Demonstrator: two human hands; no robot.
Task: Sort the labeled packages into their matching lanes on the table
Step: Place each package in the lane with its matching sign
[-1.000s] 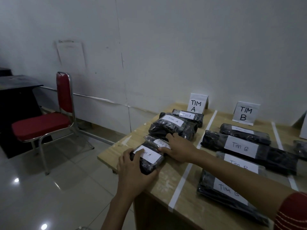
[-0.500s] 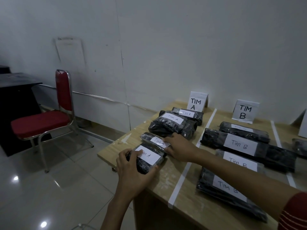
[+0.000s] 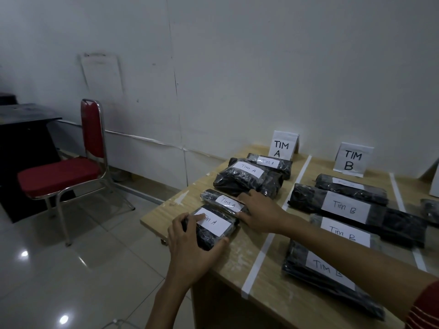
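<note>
Black wrapped packages with white labels lie on a wooden table (image 3: 273, 276) split into lanes by white tape. The nearest "TIM A" package (image 3: 213, 224) lies at the table's front left corner, and my left hand (image 3: 190, 248) grips it with fingers and thumb curled round its near end. Just behind it is a slimmer "TIM A" package (image 3: 222, 200); my right hand (image 3: 261, 213) holds its right end. Two more "TIM A" packages (image 3: 247, 179) sit further back, in front of the "TIM A" sign (image 3: 281, 146). Several "TIM B" packages (image 3: 344, 205) fill the lane under the "TIM B" sign (image 3: 351, 160).
A white tape strip (image 3: 273, 238) separates lanes A and B; another (image 3: 401, 205) bounds lane B on the right. A red chair (image 3: 66, 172) and a dark desk (image 3: 21, 119) stand on the tiled floor to the left. A white wall backs the table.
The two front "TIM A" packages have drawn slightly apart, the slim one now lying clear behind the nearest one. Both hands stay on their packages.
</note>
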